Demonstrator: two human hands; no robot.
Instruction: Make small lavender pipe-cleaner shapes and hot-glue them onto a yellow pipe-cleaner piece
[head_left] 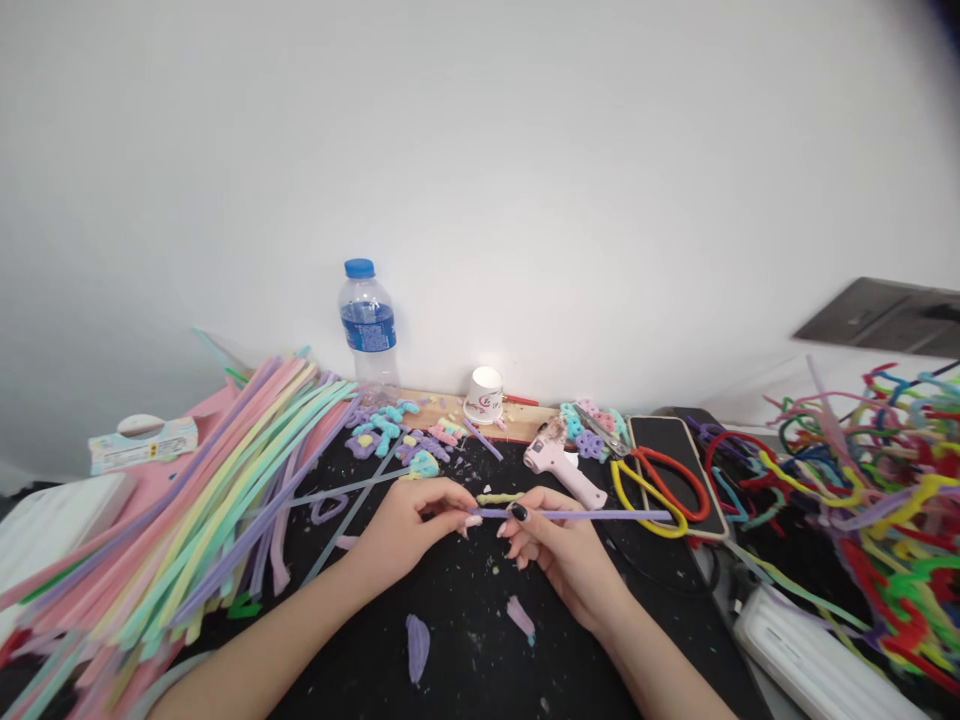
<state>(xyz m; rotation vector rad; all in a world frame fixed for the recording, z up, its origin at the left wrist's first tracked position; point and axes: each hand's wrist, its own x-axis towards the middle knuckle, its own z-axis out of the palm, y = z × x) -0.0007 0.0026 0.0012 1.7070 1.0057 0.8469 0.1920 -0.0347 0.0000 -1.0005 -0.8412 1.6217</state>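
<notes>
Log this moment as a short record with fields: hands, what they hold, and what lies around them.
left hand: pinches the left end of a purple pipe cleaner
right hand: grips the same pipe cleaner further along, dark thumbnail on top
yellow piece: just behind the fingers; contact unclear
left of hands: pile of pastel pipe cleaners
right of hands: glue gun, scissors, phone, tangle of bright pipe cleaners
behind: bottle, paper cup
surface: black mat with purple scraps
</notes>
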